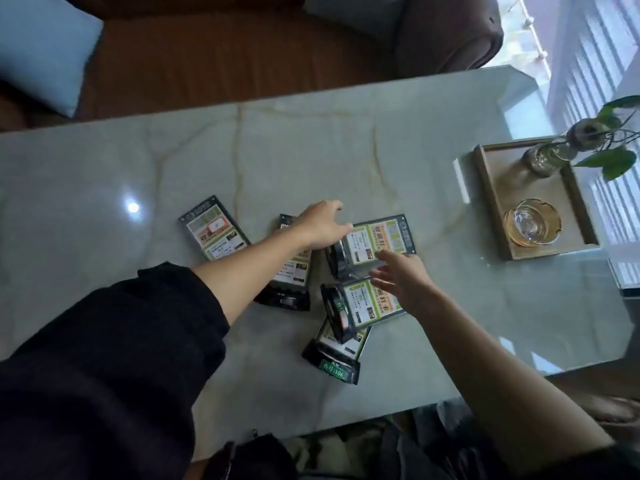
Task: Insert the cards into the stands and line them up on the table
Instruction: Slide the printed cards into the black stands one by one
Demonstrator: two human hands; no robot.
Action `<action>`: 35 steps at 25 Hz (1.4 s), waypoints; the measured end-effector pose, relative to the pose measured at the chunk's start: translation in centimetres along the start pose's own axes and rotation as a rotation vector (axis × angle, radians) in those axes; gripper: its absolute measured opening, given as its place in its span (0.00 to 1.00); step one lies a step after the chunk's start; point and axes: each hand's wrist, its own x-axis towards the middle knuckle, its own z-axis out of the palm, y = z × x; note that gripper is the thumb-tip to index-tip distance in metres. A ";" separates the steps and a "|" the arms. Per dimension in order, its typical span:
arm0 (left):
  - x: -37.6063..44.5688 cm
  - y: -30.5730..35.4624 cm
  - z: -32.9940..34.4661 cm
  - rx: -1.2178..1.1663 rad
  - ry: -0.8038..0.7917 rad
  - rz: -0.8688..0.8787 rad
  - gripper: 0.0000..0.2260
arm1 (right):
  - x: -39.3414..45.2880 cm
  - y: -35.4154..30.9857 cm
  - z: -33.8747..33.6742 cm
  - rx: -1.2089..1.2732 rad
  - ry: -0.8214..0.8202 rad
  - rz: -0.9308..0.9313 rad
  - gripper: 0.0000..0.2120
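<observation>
Several black stands with green and white printed cards lie flat in a loose cluster on the pale marble table [311, 150]. One stand [213, 228] lies apart at the left. My left hand [320, 225] reaches over the middle one [291, 275] and touches the left edge of the far right stand [379, 242]; whether it grips is unclear. My right hand [398, 277] hovers with fingers apart above a nearer stand [360, 303]. The nearest stand [334, 355] has a green label reading 106 on its base.
A wooden tray [491, 202] at the right holds an amber glass ashtray [531, 221] and a glass vase with a leafy plant [554, 155]. A brown sofa [225, 53] with a light blue cushion [45, 46] lines the far table edge.
</observation>
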 end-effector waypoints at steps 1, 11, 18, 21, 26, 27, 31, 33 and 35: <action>0.6 0.4 0.3 0.000 -0.019 -0.008 0.28 | 0.3 0.1 -0.4 0.103 -0.004 0.022 0.03; 6.3 0.2 3.1 0.065 -0.176 -0.046 0.28 | 4.4 -0.2 -1.5 0.532 0.049 0.205 0.05; 8.5 -1.7 3.0 -0.089 -0.202 -0.089 0.19 | 6.0 -3.0 -1.4 0.308 -0.006 0.114 0.03; 8.2 -1.4 2.7 -0.210 -0.089 -0.040 0.09 | 6.2 -5.0 -1.7 0.100 -0.002 -0.086 0.03; 8.0 0.2 0.6 -0.243 0.110 0.067 0.09 | 5.8 -9.1 -1.9 -0.094 0.025 -0.442 0.05; 7.9 0.4 0.3 -0.252 0.131 0.078 0.09 | 5.8 -9.6 -1.9 -0.136 0.027 -0.494 0.06; 7.3 0.7 0.3 -0.295 0.199 0.092 0.10 | 5.8 -9.9 -2.1 -0.279 0.047 -0.605 0.07; 7.1 0.5 0.4 -0.310 0.197 0.060 0.11 | 5.6 -9.3 -2.2 -0.284 0.040 -0.609 0.06; 6.8 0.1 0.7 -0.312 0.174 0.047 0.13 | 5.6 -8.5 -2.3 -0.295 0.031 -0.607 0.06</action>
